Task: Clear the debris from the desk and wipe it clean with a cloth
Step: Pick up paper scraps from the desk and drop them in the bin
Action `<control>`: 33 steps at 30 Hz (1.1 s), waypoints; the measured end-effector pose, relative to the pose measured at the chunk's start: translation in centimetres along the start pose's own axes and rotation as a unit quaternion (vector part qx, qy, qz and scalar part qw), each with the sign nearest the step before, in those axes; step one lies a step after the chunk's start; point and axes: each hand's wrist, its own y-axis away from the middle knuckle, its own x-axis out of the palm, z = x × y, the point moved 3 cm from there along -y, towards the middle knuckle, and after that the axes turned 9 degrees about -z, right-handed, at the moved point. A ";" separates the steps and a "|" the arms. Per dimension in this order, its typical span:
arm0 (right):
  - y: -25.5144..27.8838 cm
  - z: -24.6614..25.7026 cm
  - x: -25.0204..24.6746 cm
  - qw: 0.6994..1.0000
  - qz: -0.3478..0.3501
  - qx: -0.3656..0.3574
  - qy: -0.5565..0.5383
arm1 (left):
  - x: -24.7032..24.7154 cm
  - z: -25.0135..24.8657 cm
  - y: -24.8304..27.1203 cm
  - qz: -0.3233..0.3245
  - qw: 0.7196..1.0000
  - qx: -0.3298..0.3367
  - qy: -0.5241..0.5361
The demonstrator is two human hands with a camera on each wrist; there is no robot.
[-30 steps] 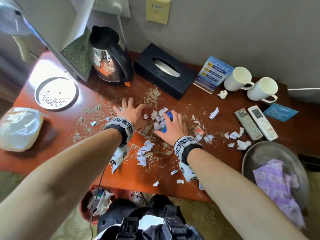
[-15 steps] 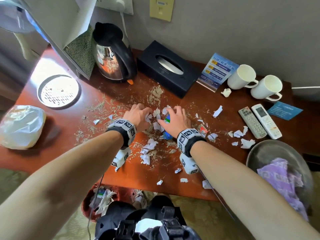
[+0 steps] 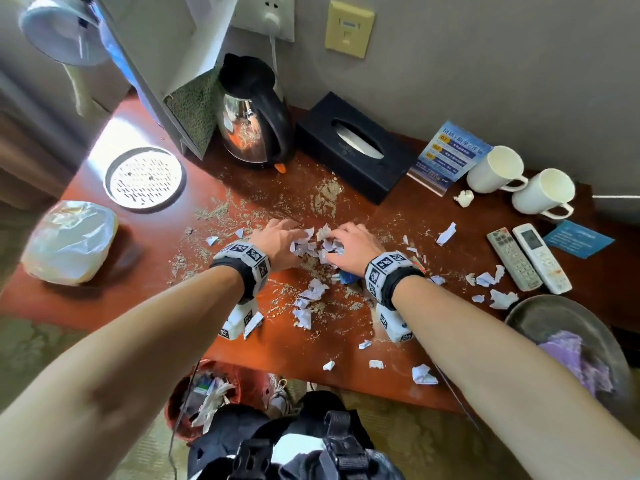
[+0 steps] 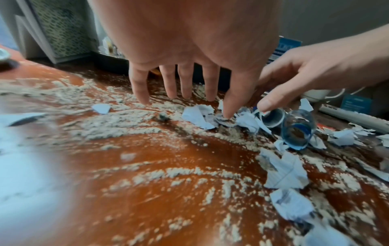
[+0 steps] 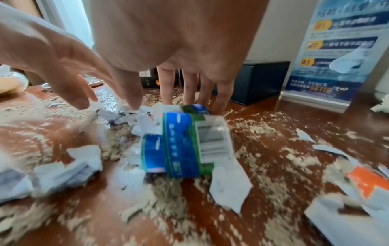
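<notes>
Torn white paper scraps [image 3: 313,242] and sandy crumbs [image 3: 325,195] litter the red-brown desk [image 3: 145,258]. My left hand [image 3: 277,242] and right hand [image 3: 349,245] stand close together, with a heap of scraps bunched between them. In the left wrist view the left hand's fingers [image 4: 185,86] point down with their tips on the desk and the thumb on a scrap. The right hand's fingers [image 5: 189,89] also stand straight on the desk. A small blue-labelled plastic bottle [image 5: 185,146] lies on its side under my right wrist. A purple cloth [image 3: 575,358] lies in a metal basin [image 3: 540,306] at the right.
At the back stand a kettle [image 3: 256,123], a black tissue box [image 3: 353,143], a leaflet stand [image 3: 446,154] and two white mugs [image 3: 495,169]. Two remotes [image 3: 526,258] lie to the right and a plastic bag [image 3: 69,242] to the left. A waste bin [image 3: 204,396] sits under the desk's front edge.
Both hands have drawn in towards each other, raking the scraps into a heap between them. The blue bottle now lies nearer me, under the right wrist.
</notes>
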 end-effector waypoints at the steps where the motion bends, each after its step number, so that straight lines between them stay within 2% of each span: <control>1: -0.2 0.3 -0.3 1.000 -0.004 0.003 0.005 | -0.3 0.6 0.5 -0.013 1.000 -0.018 -0.003; 4: -0.8 1.8 -0.5 0.999 0.007 0.011 0.030 | -1.0 3.1 2.0 -0.025 0.995 -0.092 -0.035; 8: -0.7 4.3 0.7 0.998 0.050 0.003 0.049 | -0.5 7.1 4.4 0.018 0.979 -0.197 -0.041; 12: -0.2 5.0 1.7 0.993 0.079 0.004 0.084 | 1.0 8.8 5.9 0.041 0.975 -0.220 0.011; 18: 1.8 3.0 1.0 0.992 0.080 0.008 0.093 | 1.4 5.2 4.8 0.020 0.991 -0.128 0.017; 22: 3.7 0.5 1.1 0.992 0.096 0.042 0.068 | 1.8 1.8 3.0 0.043 0.996 -0.072 0.031; 26: 4.8 -0.6 2.6 0.995 0.066 0.070 0.022 | 2.0 -1.0 1.5 0.062 0.997 -0.013 0.034; 31: 4.9 0.1 3.4 0.998 0.050 0.029 0.037 | 2.0 -1.5 1.4 0.067 0.993 0.078 0.051; 33: 4.7 0.4 3.7 0.998 0.046 0.018 0.032 | 2.0 -1.0 2.1 0.061 0.992 0.089 0.062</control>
